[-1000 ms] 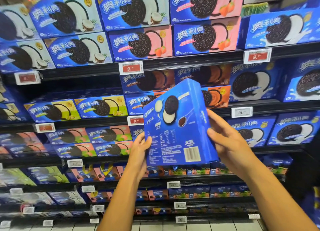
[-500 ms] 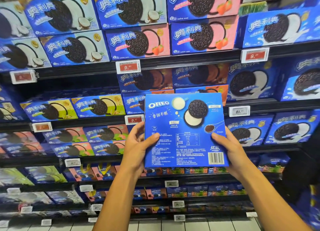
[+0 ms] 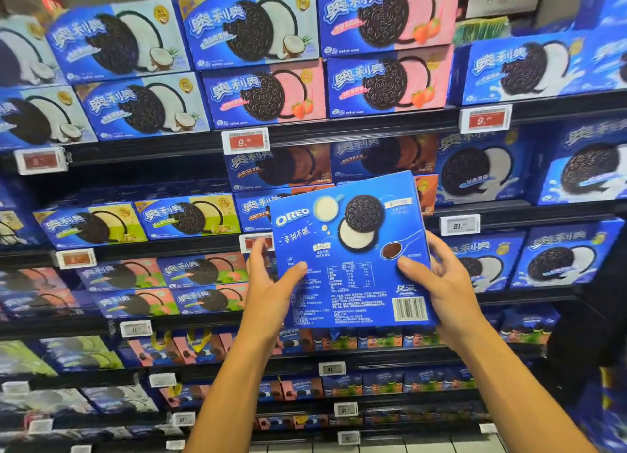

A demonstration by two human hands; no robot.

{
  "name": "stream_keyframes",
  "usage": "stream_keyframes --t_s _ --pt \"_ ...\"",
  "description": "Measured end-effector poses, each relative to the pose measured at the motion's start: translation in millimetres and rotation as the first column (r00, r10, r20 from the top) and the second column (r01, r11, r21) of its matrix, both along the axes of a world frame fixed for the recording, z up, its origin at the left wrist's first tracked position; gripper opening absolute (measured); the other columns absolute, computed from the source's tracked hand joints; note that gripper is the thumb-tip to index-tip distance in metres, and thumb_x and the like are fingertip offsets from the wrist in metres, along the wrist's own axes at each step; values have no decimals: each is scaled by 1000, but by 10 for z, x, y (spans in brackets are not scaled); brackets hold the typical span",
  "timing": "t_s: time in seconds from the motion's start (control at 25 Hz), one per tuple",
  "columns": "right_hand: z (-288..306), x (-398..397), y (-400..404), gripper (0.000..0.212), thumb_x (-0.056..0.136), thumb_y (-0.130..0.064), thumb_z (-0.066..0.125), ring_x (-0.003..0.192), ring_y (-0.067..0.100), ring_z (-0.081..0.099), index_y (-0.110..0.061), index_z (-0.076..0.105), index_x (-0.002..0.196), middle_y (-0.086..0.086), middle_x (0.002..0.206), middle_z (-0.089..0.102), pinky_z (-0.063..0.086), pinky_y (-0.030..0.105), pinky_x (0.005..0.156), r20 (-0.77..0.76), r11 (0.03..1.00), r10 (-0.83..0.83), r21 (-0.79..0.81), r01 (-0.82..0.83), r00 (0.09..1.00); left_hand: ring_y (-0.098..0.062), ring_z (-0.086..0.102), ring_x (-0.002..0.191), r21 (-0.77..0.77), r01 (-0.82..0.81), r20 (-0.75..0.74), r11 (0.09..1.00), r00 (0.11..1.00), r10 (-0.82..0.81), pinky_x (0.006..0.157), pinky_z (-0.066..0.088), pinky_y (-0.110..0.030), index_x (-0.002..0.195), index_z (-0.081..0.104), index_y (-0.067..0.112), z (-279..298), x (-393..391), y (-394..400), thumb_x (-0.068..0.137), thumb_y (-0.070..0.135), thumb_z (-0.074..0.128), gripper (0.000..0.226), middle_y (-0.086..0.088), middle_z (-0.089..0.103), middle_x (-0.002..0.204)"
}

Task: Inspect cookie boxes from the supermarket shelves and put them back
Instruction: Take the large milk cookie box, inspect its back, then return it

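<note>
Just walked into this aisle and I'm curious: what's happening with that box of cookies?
A person is holding a blue Oreo box up in front of the supermarket shelves, with its back panel, showing the nutrition table and barcode, turned toward them. The left hand grips the box's left edge and the right hand grips its right edge, thumbs on the facing side. The box is off the shelf, tilted slightly, and not yet put back among the other cookie boxes.

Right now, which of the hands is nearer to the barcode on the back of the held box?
Right. The right hand grips the blue box at its right edge, just beside the barcode; the left hand grips the opposite edge, across the panel.
</note>
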State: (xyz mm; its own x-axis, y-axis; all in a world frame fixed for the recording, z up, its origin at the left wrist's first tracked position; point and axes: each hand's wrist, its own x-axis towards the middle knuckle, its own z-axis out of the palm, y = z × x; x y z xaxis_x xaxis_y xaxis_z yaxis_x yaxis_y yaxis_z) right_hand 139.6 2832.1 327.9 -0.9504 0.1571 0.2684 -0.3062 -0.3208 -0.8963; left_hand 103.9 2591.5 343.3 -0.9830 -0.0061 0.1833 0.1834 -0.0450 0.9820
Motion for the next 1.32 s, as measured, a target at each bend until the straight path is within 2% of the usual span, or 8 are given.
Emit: stream_keyframes --t_s 0.16,0.32,0.4,0.52,0.72,0.88,1.04,1.32 --pt "116 -17 -216 57 73 -24 87 105 23 72 -25 61 124 1 116 75 61 35 80 -82 979 -146 134 157 986 3 34 137 -38 208 27 977 978 -207 108 33 -24 142 32 48 178 217 333 78 61 68 75 25 35 146" --pt "161 6 -335 57 75 -30 84 109 8 69 -39 58 125 -13 120 72 54 19 84 -139 952 -103 275 138 985 1 7 149 49 307 53 950 949 -310 124 10 -41 156 18 37 246 249 572 69 85 46 103 21 13 162" --pt "200 25 -386 50 84 -47 69 120 -4 59 -48 52 131 -27 129 63 47 11 91 -112 920 -28 386 69 993 -9 30 146 171 301 8 938 952 -307 119 27 -37 152 34 25 237 201 596 84 78 45 87 6 36 158" --pt "245 15 -450 45 96 -58 39 129 -10 49 -46 49 139 -33 136 55 42 11 101 -56 898 91 436 -57 994 -17 63 109 280 261 28 924 960 -279 83 54 -32 138 52 16 220 159 589 86 57 41 67 -10 63 134" --pt "137 28 -433 62 86 -83 31 136 -7 42 -54 52 136 -27 145 50 34 34 117 81 856 245 449 -255 966 -40 62 115 482 242 116 842 935 -335 99 49 -58 134 59 11 17 37 441 82 46 62 62 -21 65 128" --pt "42 -74 -265 53 97 -67 33 129 -11 47 -43 53 139 -28 138 56 39 24 111 23 883 107 457 -106 994 -26 72 101 575 332 45 748 899 -435 77 60 -41 108 77 24 -59 -42 169 74 55 72 46 -6 74 115" --pt "18 -267 -19 43 105 -43 39 131 0 45 -31 44 146 -14 148 47 35 28 112 -1 847 -242 488 211 970 -29 70 104 617 398 -44 679 879 -475 82 59 -45 113 76 23 -102 -75 2 57 58 86 67 -6 72 119" --pt "100 -176 69 32 92 -57 54 106 16 71 -41 71 115 -5 121 73 60 32 76 134 985 63 151 -83 989 -20 75 88 642 477 -175 601 854 -490 73 61 -37 97 81 21 -64 -101 9 53 53 89 55 1 77 101"
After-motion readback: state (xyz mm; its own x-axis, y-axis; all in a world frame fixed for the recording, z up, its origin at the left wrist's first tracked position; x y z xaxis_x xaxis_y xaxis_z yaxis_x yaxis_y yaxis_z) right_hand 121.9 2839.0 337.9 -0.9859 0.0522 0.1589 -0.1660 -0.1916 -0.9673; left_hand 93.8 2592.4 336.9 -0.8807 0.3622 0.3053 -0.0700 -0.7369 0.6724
